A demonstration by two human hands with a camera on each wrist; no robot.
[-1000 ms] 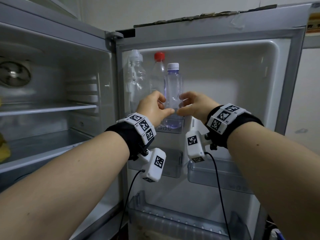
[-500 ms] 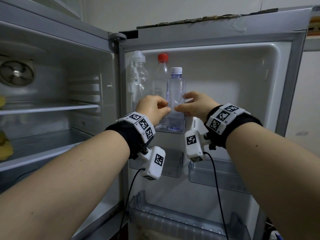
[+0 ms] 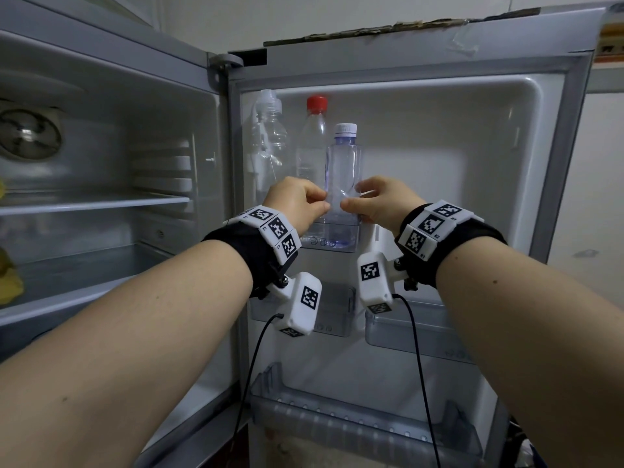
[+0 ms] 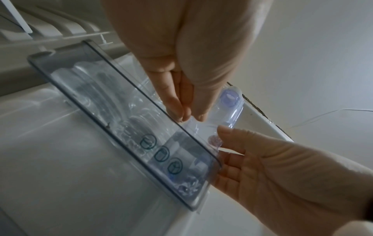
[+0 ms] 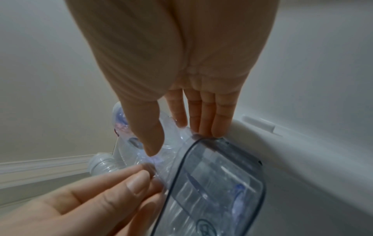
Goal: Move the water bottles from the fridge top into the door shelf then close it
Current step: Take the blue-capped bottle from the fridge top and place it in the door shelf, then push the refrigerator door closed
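Both hands meet at the centre of the head view: the left hand (image 3: pixel 297 206) and right hand (image 3: pixel 381 204) pinch the middle of a clear bottle with a white cap (image 3: pixel 342 184), fingers curled onto it from either side. It stands upright in the small door shelf (image 3: pixel 329 238), its base already inside. At about 11 o'clock from it stand a red-capped bottle (image 3: pixel 312 140) and, further left, a clear-capped bottle (image 3: pixel 268 143), both in the same shelf. The fridge door (image 3: pixel 553 163) is wide open.

From the left wrist, fingertips (image 4: pixel 181 111) press the bottle just above the shelf's tinted front wall (image 4: pixel 113 115), with the right hand at 4 o'clock.

From the right wrist, the thumb (image 5: pixel 149 137) and fingers grip the bottle above the shelf rim (image 5: pixel 222 143).

Judging from this, three bottles are shelved; letting go and closing the door remain. The fridge top is out of view, so more bottles may wait there.
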